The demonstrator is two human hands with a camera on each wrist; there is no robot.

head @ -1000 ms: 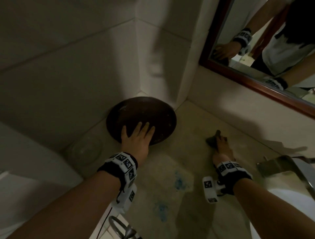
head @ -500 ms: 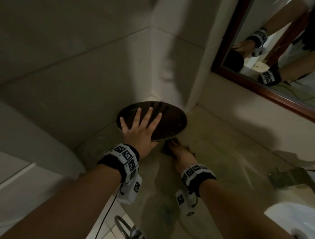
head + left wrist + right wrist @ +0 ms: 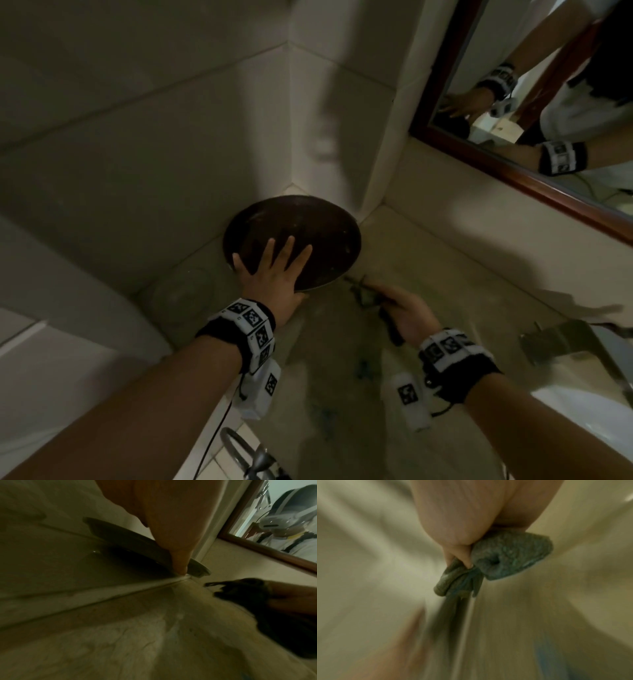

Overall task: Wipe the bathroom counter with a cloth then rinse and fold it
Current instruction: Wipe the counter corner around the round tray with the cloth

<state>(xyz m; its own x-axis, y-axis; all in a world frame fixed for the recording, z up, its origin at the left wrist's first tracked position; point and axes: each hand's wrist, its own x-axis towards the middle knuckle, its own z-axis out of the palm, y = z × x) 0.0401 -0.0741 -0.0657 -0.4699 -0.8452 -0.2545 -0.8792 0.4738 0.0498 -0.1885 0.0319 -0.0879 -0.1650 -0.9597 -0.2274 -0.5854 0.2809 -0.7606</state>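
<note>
A dark round plate [image 3: 308, 226] sits tilted in the counter's back corner. My left hand [image 3: 274, 270] lies on its near part, fingers straight and spread, thumb at the left rim. In the left wrist view the plate [image 3: 120, 534] rises off the beige counter [image 3: 428, 281] and a fingertip [image 3: 180, 568] touches its lower rim. My right hand [image 3: 397, 311] grips a bunched dark green cloth [image 3: 363, 294] on the counter, just below the plate's near right rim. The right wrist view shows the cloth [image 3: 505, 557] squeezed between my fingers; the cloth [image 3: 240, 591] also shows at the right of the left wrist view.
Tiled walls meet behind the plate. A brown-framed mirror [image 3: 513, 171] hangs at the right. A metal tap [image 3: 561, 342] and a white basin [image 3: 589, 411] are at the lower right. A clear glass dish [image 3: 185, 294] sits left of the plate. Blue stains [image 3: 363, 370] mark the counter.
My right hand swept the cloth left across the counter to the plate's near rim, then drew back slightly right. My left hand slid further onto the plate.
</note>
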